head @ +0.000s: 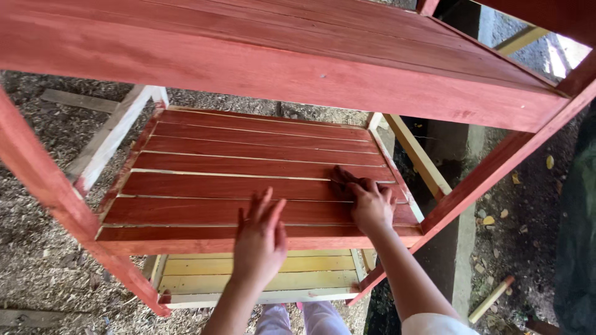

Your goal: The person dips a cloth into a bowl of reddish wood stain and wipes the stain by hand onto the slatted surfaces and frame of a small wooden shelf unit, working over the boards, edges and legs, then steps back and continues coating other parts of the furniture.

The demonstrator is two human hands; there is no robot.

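I look down through a wooden shelf rack stained red. My left hand (259,239) lies flat, fingers spread, on the near slats of the middle slatted shelf (186,161). My right hand (367,201) rests palm down further right on the same shelf, fingertips pressed at a gap between slats; whether it holds anything small is hidden. The top shelf (279,68) crosses the upper view. Below, an unstained pale yellow bottom shelf (310,273) shows.
Red legs (56,192) of the rack run diagonally at left and right. Unpainted wooden bars (105,139) brace the sides. Sawdust and wood chips cover the ground at left. A concrete block (459,248) and a loose stick (490,301) lie at right.
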